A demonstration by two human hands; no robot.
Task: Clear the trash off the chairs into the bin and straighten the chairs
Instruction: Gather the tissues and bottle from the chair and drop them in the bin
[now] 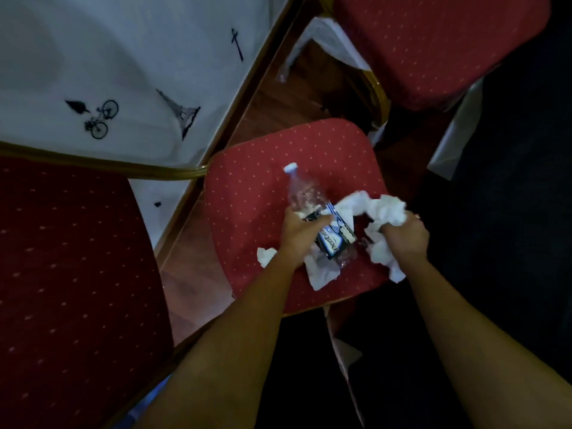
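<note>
A red dotted chair seat (257, 181) lies in the middle of the view with trash on it. My left hand (301, 230) is shut on a clear plastic bottle (301, 190) with a white cap, which points away from me, and on white tissue. A dark snack wrapper (335, 239) with white lettering sits between my hands, partly under my left hand. My right hand (405, 235) is shut on crumpled white tissue (387, 209). More tissue (320, 272) spreads on the seat below the wrapper.
A second red chair seat (439, 41) stands at the top right and a darker one (71, 289) at the lower left. A table with a white printed cloth (123, 72) fills the upper left. Wooden floor (278, 100) shows between them. No bin is in view.
</note>
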